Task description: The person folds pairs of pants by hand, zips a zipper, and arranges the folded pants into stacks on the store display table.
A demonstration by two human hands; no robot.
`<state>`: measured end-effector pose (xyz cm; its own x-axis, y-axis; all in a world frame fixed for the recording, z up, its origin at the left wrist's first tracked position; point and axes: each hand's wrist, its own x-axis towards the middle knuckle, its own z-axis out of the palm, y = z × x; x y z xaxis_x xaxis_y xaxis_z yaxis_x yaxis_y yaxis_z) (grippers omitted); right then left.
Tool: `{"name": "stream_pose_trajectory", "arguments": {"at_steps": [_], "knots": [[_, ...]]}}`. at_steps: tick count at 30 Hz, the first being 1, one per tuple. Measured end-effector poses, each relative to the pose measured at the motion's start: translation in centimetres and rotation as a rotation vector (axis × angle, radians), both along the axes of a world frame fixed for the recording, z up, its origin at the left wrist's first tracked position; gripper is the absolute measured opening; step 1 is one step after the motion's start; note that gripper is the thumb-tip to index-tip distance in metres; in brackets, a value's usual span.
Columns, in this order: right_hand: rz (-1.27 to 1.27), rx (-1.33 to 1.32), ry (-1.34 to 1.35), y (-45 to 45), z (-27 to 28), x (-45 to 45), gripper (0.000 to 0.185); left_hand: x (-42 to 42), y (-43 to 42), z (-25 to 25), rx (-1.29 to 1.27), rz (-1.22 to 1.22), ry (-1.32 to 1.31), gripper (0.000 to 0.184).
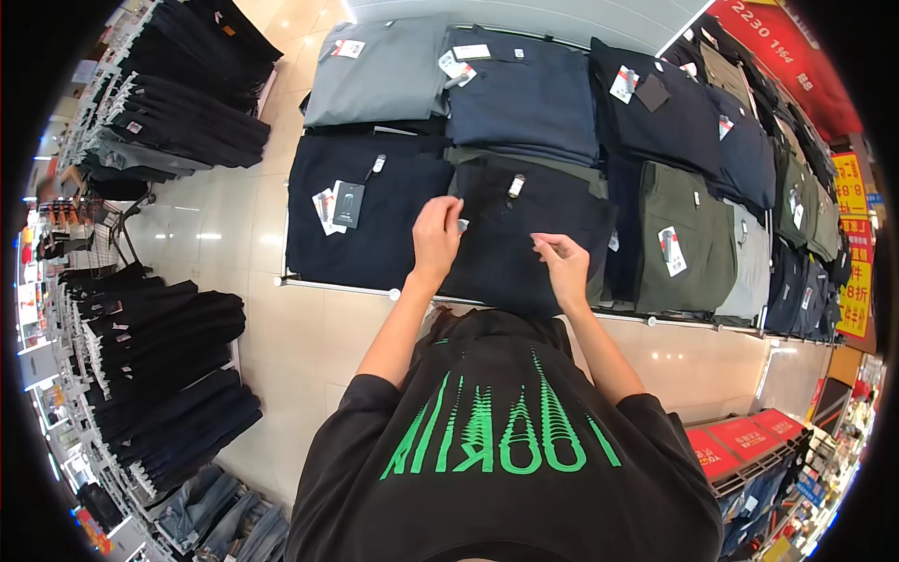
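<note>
A pair of folded black trousers (501, 253) lies on the rack in front of me, a small label (516, 186) at its waistband. Over its left edge, my left hand (437, 239) is closed, fingers bent together. A small white piece, perhaps a tag (463, 226), shows beside those fingertips; whether they grip it I cannot tell. My right hand (566, 270) hovers above the right part of the same trousers, thumb and fingers pinched; anything between them is too small to see. To the left are folded navy trousers (393, 253) with a dark hang tag (347, 204).
Grey trousers (379, 80) and blue trousers (524, 98) form the back row. Green trousers (686, 239) lie to the right. The metal rack edge (356, 288) runs along the front. Hanging trousers (159, 328) line the left aisle; a red sign (749, 440) stands lower right.
</note>
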<state>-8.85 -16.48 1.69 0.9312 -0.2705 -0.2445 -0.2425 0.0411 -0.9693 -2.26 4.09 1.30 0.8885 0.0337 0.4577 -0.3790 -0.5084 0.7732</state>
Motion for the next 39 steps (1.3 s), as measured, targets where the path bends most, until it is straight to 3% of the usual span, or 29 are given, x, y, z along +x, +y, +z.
{"name": "stream_pose_trajectory", "arguments": {"at_steps": [3, 16, 28, 32, 34, 37, 39], "knots": [[0.042, 0.022, 0.009, -0.6, 0.1, 0.0, 0.015, -1.9, -2.1, -0.3, 0.090, -0.120, -0.149, 0.008], [0.023, 0.088, -0.009, -2.1, -0.4, -0.6, 0.016, -4.0, -4.8, -0.5, 0.199, -0.205, -0.158, 0.012], [-0.085, 0.107, -0.017, -0.3, 1.6, -0.6, 0.011, 0.3, -0.2, -1.1, -0.111, 0.167, 0.313, 0.012], [-0.142, 0.100, -0.024, 0.0, 1.3, -0.9, 0.012, 2.2, 1.4, -0.5, -0.221, 0.121, 0.425, 0.015], [-0.174, 0.087, -0.024, 0.0, 1.3, -1.2, 0.012, 3.8, 2.2, -2.4, -0.171, 0.115, 0.347, 0.025], [-0.224, 0.048, -0.022, -0.2, 1.2, -1.9, 0.012, 6.2, 2.6, -3.4, -0.209, 0.075, 0.486, 0.046], [-0.249, 0.017, -0.028, -0.4, 1.1, -2.4, 0.012, 7.7, 2.5, -3.4, -0.099, 0.060, 0.554, 0.048]]}}
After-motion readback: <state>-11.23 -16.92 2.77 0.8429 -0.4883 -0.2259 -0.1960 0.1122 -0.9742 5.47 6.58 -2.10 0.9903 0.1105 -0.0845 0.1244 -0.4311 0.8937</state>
